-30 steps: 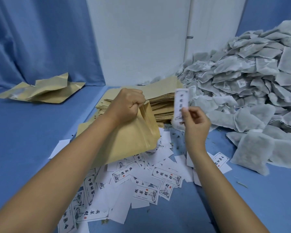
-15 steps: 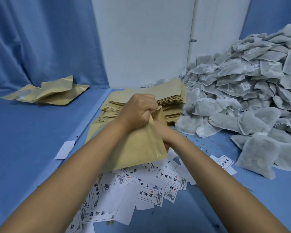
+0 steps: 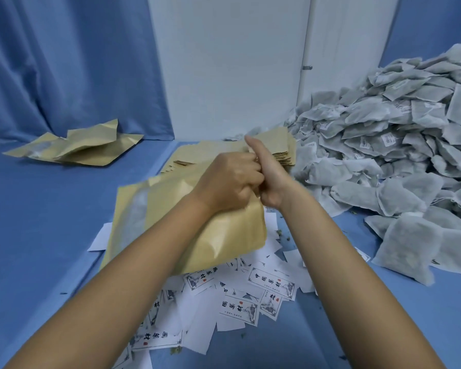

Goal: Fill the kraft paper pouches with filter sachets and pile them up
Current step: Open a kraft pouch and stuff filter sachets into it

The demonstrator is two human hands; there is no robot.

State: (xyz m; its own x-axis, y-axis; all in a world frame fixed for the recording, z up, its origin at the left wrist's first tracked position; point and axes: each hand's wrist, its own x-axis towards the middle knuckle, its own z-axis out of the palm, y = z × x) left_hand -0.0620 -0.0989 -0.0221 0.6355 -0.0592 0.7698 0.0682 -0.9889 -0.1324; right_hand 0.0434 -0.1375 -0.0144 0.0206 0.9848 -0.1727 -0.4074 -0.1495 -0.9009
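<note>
Head view: the kraft pouch (image 3: 229, 235) is gripped by the left hand (image 3: 232, 182); whether the right hand (image 3: 273, 182) holds anything cannot be told.

Soft, even, cool light; faint shadows; motion blur on the pouch (image 3: 133, 209); wide-angle bowing at edges.

Head-worn view, forward and downward

Sachet heap (image 3: 399, 155) blocks right; blue surface (image 3: 51, 222) left lies open.
</note>
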